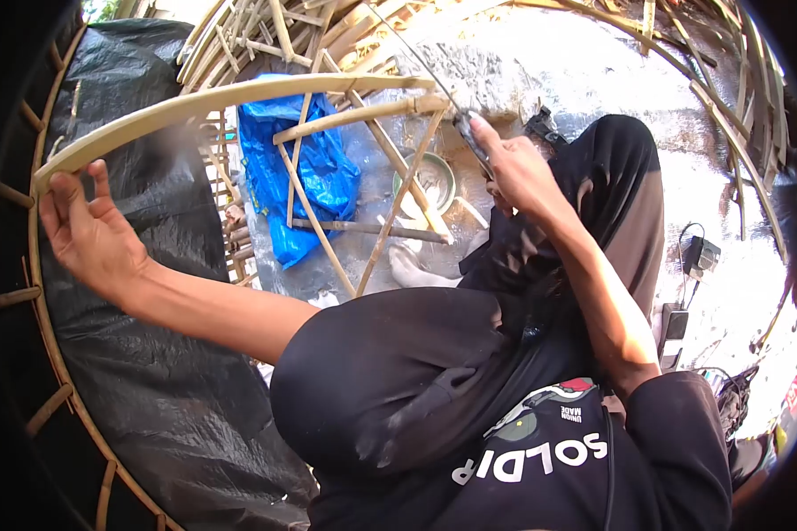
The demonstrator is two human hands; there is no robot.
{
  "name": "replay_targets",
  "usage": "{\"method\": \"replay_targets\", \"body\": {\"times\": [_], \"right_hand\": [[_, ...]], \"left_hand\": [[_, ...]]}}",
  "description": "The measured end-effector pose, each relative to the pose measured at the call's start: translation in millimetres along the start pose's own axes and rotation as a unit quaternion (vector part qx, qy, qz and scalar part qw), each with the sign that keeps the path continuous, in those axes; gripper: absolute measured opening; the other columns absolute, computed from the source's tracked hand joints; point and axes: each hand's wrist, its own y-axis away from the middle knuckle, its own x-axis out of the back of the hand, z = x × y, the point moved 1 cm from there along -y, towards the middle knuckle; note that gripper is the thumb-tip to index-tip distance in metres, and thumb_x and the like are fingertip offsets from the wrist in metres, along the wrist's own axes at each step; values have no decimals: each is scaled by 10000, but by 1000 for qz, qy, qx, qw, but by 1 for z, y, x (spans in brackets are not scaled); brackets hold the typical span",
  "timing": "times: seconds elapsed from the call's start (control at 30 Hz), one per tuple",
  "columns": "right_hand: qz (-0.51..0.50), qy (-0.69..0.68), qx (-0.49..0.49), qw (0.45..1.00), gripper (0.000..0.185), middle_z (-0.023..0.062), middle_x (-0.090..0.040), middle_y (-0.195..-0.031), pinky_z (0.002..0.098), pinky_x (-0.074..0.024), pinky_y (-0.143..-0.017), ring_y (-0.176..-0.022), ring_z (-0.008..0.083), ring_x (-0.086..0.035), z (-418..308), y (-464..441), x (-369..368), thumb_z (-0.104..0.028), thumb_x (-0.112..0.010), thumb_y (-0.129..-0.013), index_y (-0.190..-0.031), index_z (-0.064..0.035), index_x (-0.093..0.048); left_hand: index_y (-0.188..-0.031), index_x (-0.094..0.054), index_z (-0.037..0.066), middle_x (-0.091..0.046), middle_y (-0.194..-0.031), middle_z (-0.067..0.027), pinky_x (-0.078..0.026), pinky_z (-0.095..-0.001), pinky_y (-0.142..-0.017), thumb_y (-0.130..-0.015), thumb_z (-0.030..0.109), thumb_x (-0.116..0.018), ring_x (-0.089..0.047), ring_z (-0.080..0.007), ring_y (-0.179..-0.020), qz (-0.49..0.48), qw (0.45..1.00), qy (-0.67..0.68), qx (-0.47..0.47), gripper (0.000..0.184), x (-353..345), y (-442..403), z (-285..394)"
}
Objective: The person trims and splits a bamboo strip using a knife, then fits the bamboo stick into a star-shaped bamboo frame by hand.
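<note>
A long pale bamboo strip stretches in a curve across the upper left. My left hand pinches its near-left end between thumb and fingers. The strip's other end lies by the top of a bamboo stand made of crossed poles. In my right hand is the dark handle of a knife, its long thin blade pointing up and to the left. The blade passes close to the strip's right end; whether they touch I cannot tell.
A blue plastic sheet and a round bucket sit behind the stand. Split bamboo pieces are heaped at the top. Black sheeting covers the left side. Small black devices with cables lie at right.
</note>
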Motion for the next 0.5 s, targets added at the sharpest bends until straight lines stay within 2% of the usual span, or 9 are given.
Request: {"method": "replay_targets", "body": {"times": [0.07, 0.17, 0.2, 0.27, 0.3, 0.33, 0.4, 0.47, 0.5], "right_hand": [[-15, -71, 41, 997, 735, 26, -404, -459, 307, -351, -425, -396, 130, -433, -17, 17, -2, -630, -428, -968, -535, -37, -456], [-43, -93, 149, 984, 734, -12, -361, -486, 288, -321, -485, -497, 94, -359, -49, 37, -12, -668, -438, -954, -547, -57, -411], [-75, -105, 172, 977, 737, 41, -406, -494, 331, -351, -523, -533, 139, -379, -54, 37, -16, -641, -453, -960, -582, -8, -467], [-16, -54, 252, 966, 739, 131, -463, -520, 392, -389, -558, -540, 203, -408, -43, 20, -32, -616, -464, -960, -654, 54, -526], [-52, 2, 175, 983, 737, 206, -504, -562, 430, -429, -603, -551, 253, -488, -31, 8, -36, -601, -456, -963, -726, 89, -567], [-22, 74, 164, 984, 760, 198, -531, -560, 414, -456, -619, -568, 259, -568, -19, -2, -40, -622, -443, -957, -704, 79, -596], [-23, 9, 64, 998, 775, 169, -568, -565, 392, -471, -633, -611, 255, -624, 23, -37, -37, -638, -444, -949, -680, 67, -621], [-34, -75, -31, 996, 790, 117, -584, -560, 369, -456, -570, -549, 205, -585, 53, -54, -23, -672, -432, -940, -624, 26, -622], [-10, -78, -13, 997, 762, 57, -532, -522, 331, -423, -492, -475, 147, -522, 65, -61, -21, -678, -419, -946, -572, -32, -573]], "left_hand": [[-1109, -593, -54, -663, -1009, -133, -561, -387, -862, -951, 77, -629, -631, -196, -913, 4, 1000, -10, -2, 208, -5, 0, 2], [-1064, -618, -59, -669, -975, -134, -571, -363, -848, -951, 96, -637, -638, -186, -885, 13, 999, -29, -16, 192, -7, 1, 5], [-1064, -618, -59, -669, -975, -134, -571, -363, -848, -951, 96, -637, -638, -186, -885, 13, 999, -31, -16, 192, -10, 2, 5], [-1070, -612, -76, -667, -975, -145, -576, -350, -832, -945, 101, -647, -646, -192, -887, 47, 996, -67, -39, 219, -20, 6, 11], [-1070, -599, -100, -662, -969, -161, -579, -328, -803, -941, 106, -656, -649, -190, -886, 38, 994, -87, -47, 250, -22, 6, 14], [-1070, -599, -100, -662, -969, -161, -579, -328, -803, -941, 106, -656, -649, -190, -886, 36, 995, -86, -45, 250, -20, 7, 13], [-1077, -584, -116, -655, -955, -169, -579, -310, -780, -936, 106, -664, -644, -184, -874, 70, 985, -153, -40, 275, -11, 5, 6], [-1086, -572, -127, -649, -945, -174, -577, -313, -788, -948, 110, -649, -641, -185, -868, 71, 984, -159, -45, 285, -5, 6, 1], [-1097, -564, -129, -647, -949, -175, -575, -317, -794, -953, 109, -640, -640, -185, -869, 68, 985, -154, -40, 288, -4, 8, 2]]}}
